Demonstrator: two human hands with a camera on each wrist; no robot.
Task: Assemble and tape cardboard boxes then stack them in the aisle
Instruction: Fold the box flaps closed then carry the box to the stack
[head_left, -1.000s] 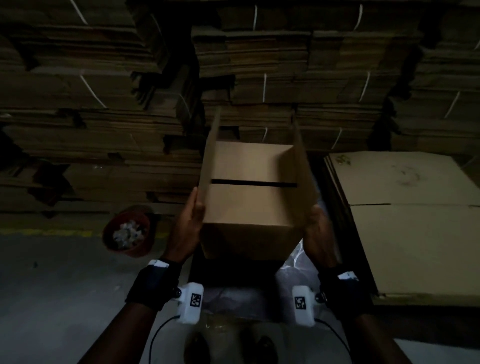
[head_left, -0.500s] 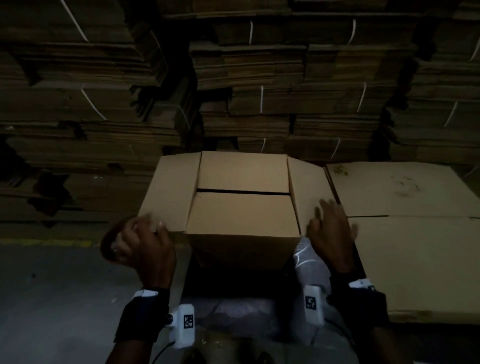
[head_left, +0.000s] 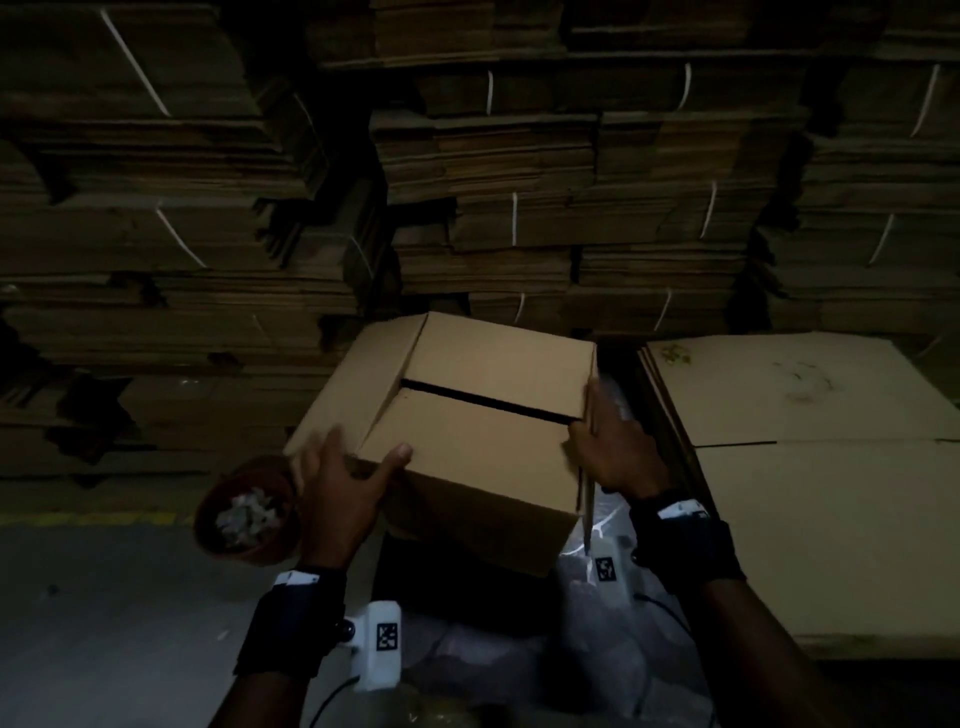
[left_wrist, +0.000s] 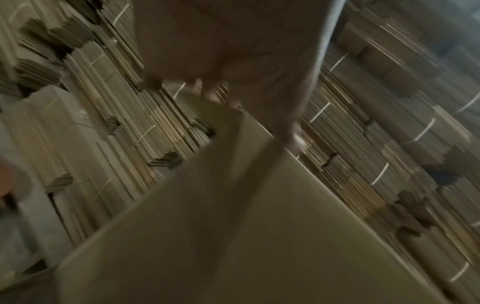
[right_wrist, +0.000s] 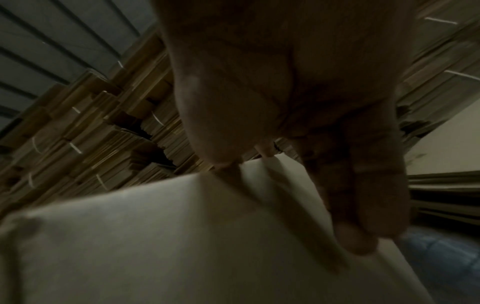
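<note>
Sitting tilted at the centre, the cardboard box (head_left: 467, 441) has its two inner flaps folded down with a dark gap between them. The left hand (head_left: 343, 493) rests spread, fingers relaxed, on its near left corner; the right hand (head_left: 618, 457) pinches the right flap's edge. A red bowl (head_left: 244, 512) lies left, flattened cardboard sheets (head_left: 810, 467) right, bundled stacks (head_left: 519, 182) beyond.
</note>
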